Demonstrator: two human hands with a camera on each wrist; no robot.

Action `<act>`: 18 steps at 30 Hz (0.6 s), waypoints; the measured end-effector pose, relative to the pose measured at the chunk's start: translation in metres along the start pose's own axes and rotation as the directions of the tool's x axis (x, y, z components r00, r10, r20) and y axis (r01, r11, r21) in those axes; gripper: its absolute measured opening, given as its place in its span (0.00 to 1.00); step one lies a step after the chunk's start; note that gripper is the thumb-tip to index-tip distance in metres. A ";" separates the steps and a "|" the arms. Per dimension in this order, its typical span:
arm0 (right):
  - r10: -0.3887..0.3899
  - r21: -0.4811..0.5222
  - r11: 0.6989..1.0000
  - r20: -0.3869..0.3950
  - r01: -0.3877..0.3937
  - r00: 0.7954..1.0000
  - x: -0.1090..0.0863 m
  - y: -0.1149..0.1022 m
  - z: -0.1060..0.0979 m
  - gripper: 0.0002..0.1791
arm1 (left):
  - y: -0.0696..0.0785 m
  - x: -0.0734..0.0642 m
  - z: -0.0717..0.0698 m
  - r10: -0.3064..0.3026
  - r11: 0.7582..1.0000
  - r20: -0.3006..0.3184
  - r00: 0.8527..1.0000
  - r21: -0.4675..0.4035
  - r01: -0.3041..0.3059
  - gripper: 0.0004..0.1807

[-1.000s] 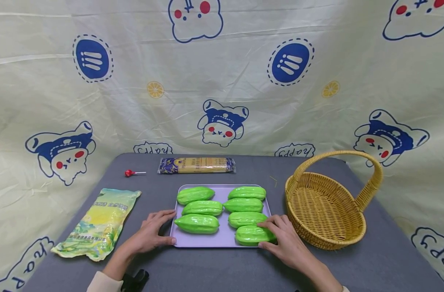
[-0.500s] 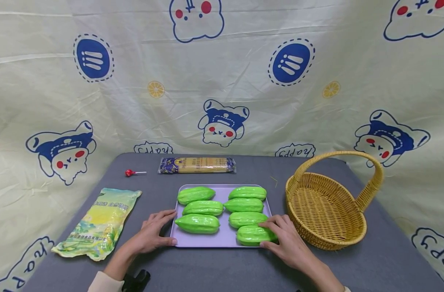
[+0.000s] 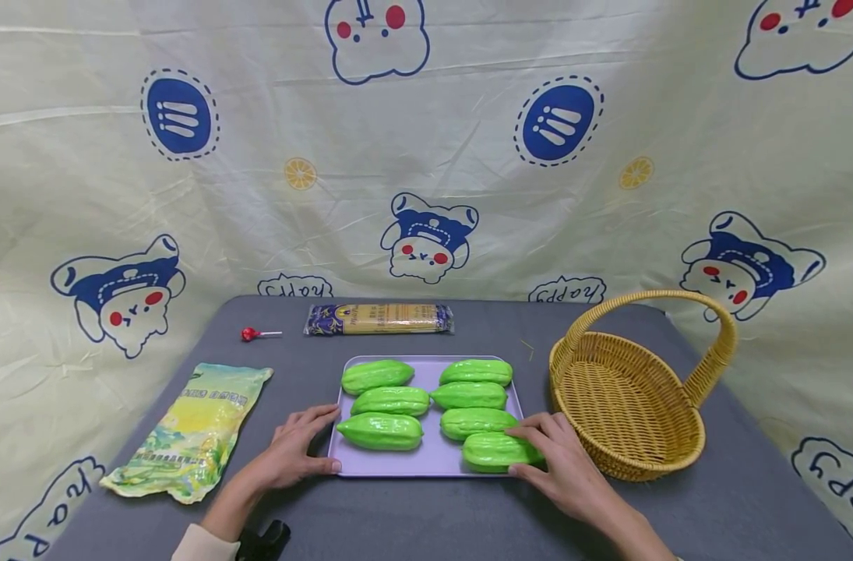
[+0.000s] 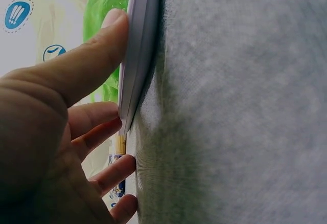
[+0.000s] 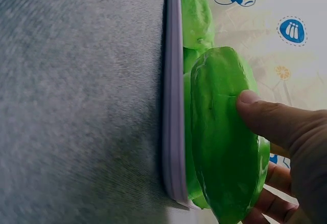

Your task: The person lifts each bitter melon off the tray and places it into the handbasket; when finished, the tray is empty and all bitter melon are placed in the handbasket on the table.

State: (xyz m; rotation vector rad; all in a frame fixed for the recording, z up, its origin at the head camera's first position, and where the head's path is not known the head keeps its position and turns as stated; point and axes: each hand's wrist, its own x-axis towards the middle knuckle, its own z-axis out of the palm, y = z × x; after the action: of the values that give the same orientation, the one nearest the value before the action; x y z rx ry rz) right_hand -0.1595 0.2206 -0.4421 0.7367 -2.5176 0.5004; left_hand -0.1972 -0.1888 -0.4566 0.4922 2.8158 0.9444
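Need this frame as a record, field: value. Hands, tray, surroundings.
left hand: touches left edge of tray
right hand: grips nearest green gourd-like piece, right column
tray: lilac; seven green pieces counting the gripped one, three left, four right
basket: wicker, arched handle, right of tray
bag: yellow-green, left of tray
long pack: behind tray
lollipop: red, beyond bag

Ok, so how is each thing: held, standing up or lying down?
Held gourd: pinched by right grip
Other gourds: lying on tray
Tray: flat, left grip touching its edge
Basket: upright, handle up
Bag: lying flat
Pack: lying flat
Lollipop: lying down, too small to tell if wrapped
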 end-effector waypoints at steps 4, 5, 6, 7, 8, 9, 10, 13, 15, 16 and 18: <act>0.001 0.011 1.000 -0.012 -0.001 1.000 0.000 0.000 -0.008 0.27 | 0.000 0.000 0.000 -0.003 1.000 0.003 1.000 -0.010 0.003 0.46; 0.002 0.012 1.000 -0.016 -0.002 1.000 0.000 0.000 -0.011 0.27 | 0.000 0.000 0.000 -0.003 1.000 0.004 1.000 -0.010 0.003 0.46; 0.004 0.011 1.000 -0.019 -0.003 1.000 0.000 0.000 -0.013 0.27 | 0.000 0.000 0.000 -0.002 1.000 0.003 1.000 -0.012 0.002 0.46; 0.007 0.008 1.000 -0.023 -0.007 1.000 0.000 0.001 -0.016 0.27 | 0.000 0.001 0.000 -0.001 1.000 0.004 1.000 -0.013 0.002 0.46; 0.012 0.005 1.000 -0.026 -0.012 1.000 0.000 0.001 -0.018 0.27 | 0.000 0.001 0.000 0.000 1.000 0.003 1.000 -0.014 0.000 0.46; 0.017 0.001 1.000 -0.027 -0.017 0.999 0.000 0.002 -0.021 0.27 | 0.000 0.000 0.000 0.001 1.000 0.003 1.000 -0.013 -0.001 0.46; 0.025 0.001 1.000 -0.029 -0.025 0.999 0.000 0.002 -0.024 0.27 | 0.000 0.000 0.000 0.004 1.000 0.002 1.000 -0.012 -0.004 0.46; 0.039 0.001 0.999 -0.034 -0.039 0.999 0.000 0.005 -0.032 0.28 | 0.000 0.000 0.000 0.010 1.000 -0.001 1.000 -0.013 -0.010 0.46; 0.044 0.001 0.999 -0.040 -0.044 0.998 0.001 0.007 -0.037 0.28 | 0.000 0.000 0.000 0.012 1.000 -0.003 1.000 -0.011 -0.012 0.46; 0.046 -0.003 0.999 -0.044 -0.047 0.998 0.001 0.008 -0.040 0.28 | 0.001 0.000 0.000 0.013 1.000 -0.003 1.000 -0.012 -0.013 0.46; 0.047 -0.011 0.999 -0.057 -0.048 0.997 0.002 0.012 -0.046 0.28 | 0.001 -0.001 0.001 0.013 1.000 -0.002 1.000 -0.015 -0.013 0.46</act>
State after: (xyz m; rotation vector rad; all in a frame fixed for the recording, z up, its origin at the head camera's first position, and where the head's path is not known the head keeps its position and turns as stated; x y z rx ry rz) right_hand -0.1526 0.2500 -0.4057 0.6500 -2.4878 0.5139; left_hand -0.1963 -0.1881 -0.4566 0.5079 2.8090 0.9678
